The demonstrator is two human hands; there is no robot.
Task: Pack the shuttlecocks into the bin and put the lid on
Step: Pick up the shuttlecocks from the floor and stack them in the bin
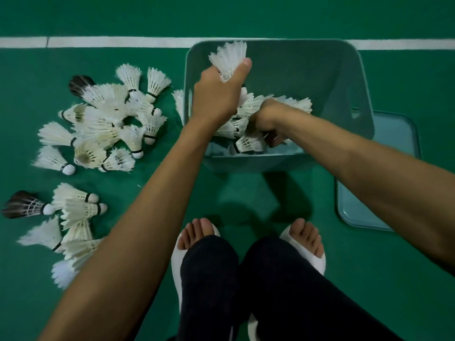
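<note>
Nearest, short of the bin: bare toes in white slippers on the green floor. Left of the bin and nearer than it, a loose cluster of shuttlecocks, one dark-feathered shuttlecock at its edge. Just right of the bin, flat on the floor, the lid, partly hidden behind the right forearm. Left of the bin and level with it, a bigger heap of shuttlecocks. Inside the bin, packed shuttlecocks lying toward its near wall. Right grip down among these, fingers curled under; cannot tell whether round one or round nothing. Left grip above the bin's left half, closed round a held shuttlecock, white feathers fanning up and away. Beyond the bin, a white line across the floor.
</note>
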